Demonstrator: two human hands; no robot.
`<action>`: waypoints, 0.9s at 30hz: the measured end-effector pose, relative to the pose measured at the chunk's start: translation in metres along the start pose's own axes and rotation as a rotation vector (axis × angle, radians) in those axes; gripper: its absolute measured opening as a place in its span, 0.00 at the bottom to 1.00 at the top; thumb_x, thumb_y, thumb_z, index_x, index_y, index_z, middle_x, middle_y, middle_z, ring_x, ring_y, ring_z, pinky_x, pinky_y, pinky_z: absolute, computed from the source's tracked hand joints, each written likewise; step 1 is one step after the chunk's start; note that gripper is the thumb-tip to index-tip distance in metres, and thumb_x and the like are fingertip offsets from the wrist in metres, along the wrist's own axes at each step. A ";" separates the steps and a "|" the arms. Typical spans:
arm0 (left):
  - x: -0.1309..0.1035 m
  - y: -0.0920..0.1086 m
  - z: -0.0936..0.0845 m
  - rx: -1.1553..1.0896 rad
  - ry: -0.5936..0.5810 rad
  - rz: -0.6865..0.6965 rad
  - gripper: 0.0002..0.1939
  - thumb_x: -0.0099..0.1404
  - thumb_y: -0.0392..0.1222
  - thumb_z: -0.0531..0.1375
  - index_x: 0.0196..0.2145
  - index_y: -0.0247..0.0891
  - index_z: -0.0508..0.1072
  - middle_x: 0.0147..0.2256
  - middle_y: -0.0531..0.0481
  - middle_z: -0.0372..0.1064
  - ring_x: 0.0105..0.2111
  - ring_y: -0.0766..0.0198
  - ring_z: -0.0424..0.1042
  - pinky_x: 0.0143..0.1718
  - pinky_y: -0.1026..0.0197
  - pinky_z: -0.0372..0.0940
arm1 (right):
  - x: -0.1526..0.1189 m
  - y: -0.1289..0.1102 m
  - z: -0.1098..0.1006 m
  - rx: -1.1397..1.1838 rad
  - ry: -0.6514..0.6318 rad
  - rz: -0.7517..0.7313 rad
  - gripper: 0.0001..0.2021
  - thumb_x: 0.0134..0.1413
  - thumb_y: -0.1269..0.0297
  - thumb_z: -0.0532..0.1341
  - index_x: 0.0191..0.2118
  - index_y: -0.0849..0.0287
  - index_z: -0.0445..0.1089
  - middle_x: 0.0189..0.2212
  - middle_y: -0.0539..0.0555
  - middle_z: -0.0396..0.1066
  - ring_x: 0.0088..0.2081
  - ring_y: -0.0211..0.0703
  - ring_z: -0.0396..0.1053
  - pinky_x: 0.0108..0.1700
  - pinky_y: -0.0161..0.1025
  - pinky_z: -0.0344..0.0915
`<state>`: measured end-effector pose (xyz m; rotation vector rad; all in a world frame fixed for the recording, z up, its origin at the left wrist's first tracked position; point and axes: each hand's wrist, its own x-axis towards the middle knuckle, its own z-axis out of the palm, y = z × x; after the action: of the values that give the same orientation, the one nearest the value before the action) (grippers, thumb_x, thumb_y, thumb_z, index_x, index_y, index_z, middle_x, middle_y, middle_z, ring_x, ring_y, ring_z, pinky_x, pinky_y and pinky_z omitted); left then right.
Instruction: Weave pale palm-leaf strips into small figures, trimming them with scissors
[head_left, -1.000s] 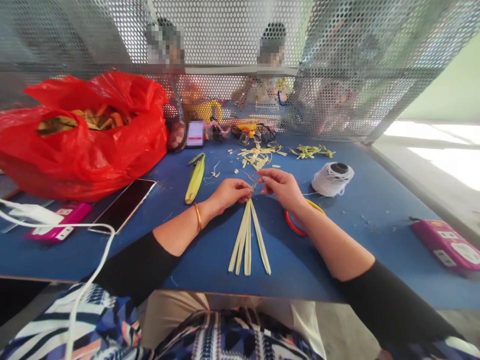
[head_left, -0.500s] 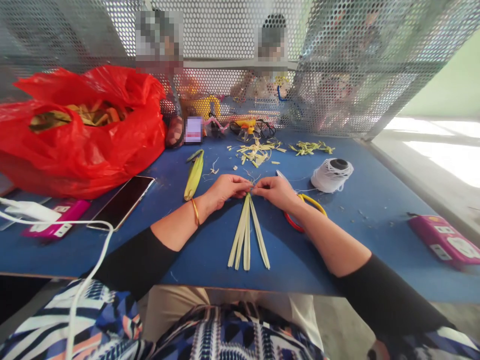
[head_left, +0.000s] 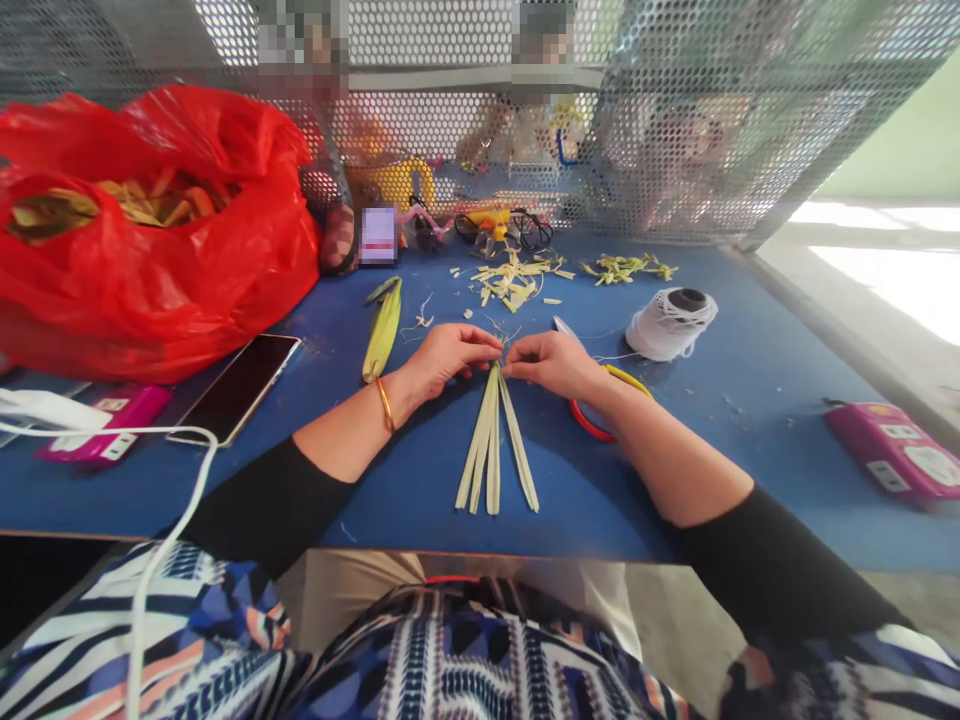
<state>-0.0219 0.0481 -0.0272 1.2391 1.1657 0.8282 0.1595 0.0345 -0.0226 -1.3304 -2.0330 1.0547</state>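
Several long pale-green corn husk strips [head_left: 492,450] fan out toward me on the blue table, joined at their upper end. The fingers of my left hand [head_left: 454,355] are closed in a pinch at that joined top. From the other side, my right hand [head_left: 551,362] pinches with thumb and forefinger right by the same spot; whatever is between them is too small to make out. Thin loose fibres stick up beyond the fingertips. Scissors with red and yellow handles [head_left: 628,378] lie partly hidden under my right wrist. A spool of white thread [head_left: 670,325] stands to the right.
A piece of green husk [head_left: 383,330] lies left of my hands, near a phone [head_left: 238,388]. Behind are pale husk scraps [head_left: 511,280] and greener scraps [head_left: 630,268]. A red plastic bag [head_left: 247,270] fills the left. Purple power strips [head_left: 896,450] flank the table; perforated metal panels [head_left: 465,120] close the back.
The view has tipped down a little, so the table things sit higher in the picture. Both hands stay at the top of the strips, with only slight finger movement.
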 end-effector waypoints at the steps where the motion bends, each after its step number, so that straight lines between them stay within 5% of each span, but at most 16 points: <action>1: -0.001 0.001 0.000 0.014 0.009 0.008 0.05 0.47 0.33 0.67 0.26 0.35 0.77 0.20 0.54 0.69 0.20 0.72 0.65 0.19 0.69 0.52 | 0.001 0.001 0.000 -0.010 0.004 -0.007 0.07 0.45 0.62 0.63 0.24 0.60 0.70 0.16 0.43 0.61 0.21 0.33 0.57 0.27 0.35 0.53; 4: -0.003 0.003 0.001 0.067 0.031 0.044 0.04 0.48 0.34 0.67 0.25 0.35 0.76 0.19 0.54 0.69 0.19 0.72 0.64 0.18 0.69 0.52 | 0.004 0.006 0.000 0.042 0.167 -0.044 0.04 0.45 0.66 0.63 0.30 0.60 0.72 0.22 0.46 0.68 0.22 0.34 0.63 0.28 0.35 0.59; 7: -0.004 0.004 0.002 0.115 0.027 0.096 0.04 0.49 0.34 0.67 0.26 0.35 0.76 0.20 0.54 0.70 0.20 0.71 0.65 0.18 0.69 0.53 | 0.008 0.010 0.005 0.223 0.327 -0.093 0.13 0.45 0.73 0.60 0.40 0.59 0.69 0.34 0.50 0.75 0.25 0.34 0.69 0.33 0.36 0.67; 12: 0.000 0.000 0.001 0.235 0.023 0.182 0.03 0.50 0.33 0.65 0.27 0.35 0.77 0.22 0.53 0.73 0.21 0.70 0.68 0.21 0.68 0.58 | 0.011 0.014 0.016 0.253 0.175 -0.079 0.20 0.43 0.82 0.55 0.44 0.59 0.67 0.38 0.53 0.78 0.28 0.36 0.74 0.37 0.37 0.71; 20: 0.003 -0.009 0.003 0.711 0.191 0.499 0.07 0.55 0.32 0.61 0.31 0.38 0.79 0.30 0.51 0.79 0.29 0.64 0.74 0.33 0.64 0.64 | 0.009 0.015 0.018 0.006 0.211 -0.101 0.20 0.45 0.83 0.54 0.43 0.59 0.69 0.35 0.51 0.79 0.33 0.40 0.76 0.45 0.41 0.70; 27: -0.003 -0.009 0.010 1.091 0.254 0.568 0.09 0.61 0.35 0.58 0.34 0.38 0.79 0.34 0.45 0.79 0.35 0.57 0.75 0.36 0.59 0.62 | 0.010 0.017 0.019 -0.035 0.210 -0.100 0.19 0.45 0.81 0.56 0.44 0.59 0.70 0.34 0.52 0.79 0.37 0.43 0.76 0.47 0.42 0.69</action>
<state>-0.0143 0.0415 -0.0357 2.4958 1.5660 0.7646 0.1506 0.0409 -0.0478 -1.2843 -1.9467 0.8039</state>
